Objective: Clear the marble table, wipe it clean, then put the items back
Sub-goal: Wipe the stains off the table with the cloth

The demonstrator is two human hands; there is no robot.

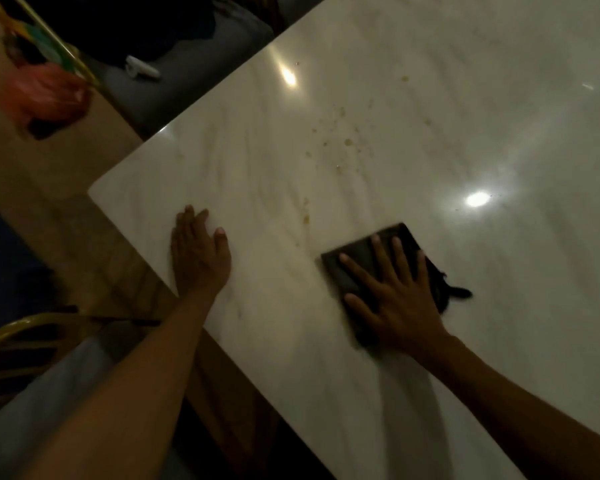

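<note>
The white marble table (465,116) fills most of the view, running from its near left corner to the upper right. A folded dark cloth (357,268) lies flat on it near the front edge. My right hand (395,296) presses on the cloth with fingers straight and spread. My left hand (198,254) rests flat on the marble close to the table's left edge, fingers straight and holding nothing. Brownish stains and specks (340,140) dot the marble beyond the cloth.
A grey cushioned seat (187,64) with a small white object (142,69) on it stands beyond the table's left edge. A gold-framed chair (21,327) is at the lower left. An orange-red bag (39,95) lies at the upper left. Wooden floor shows below the table edge.
</note>
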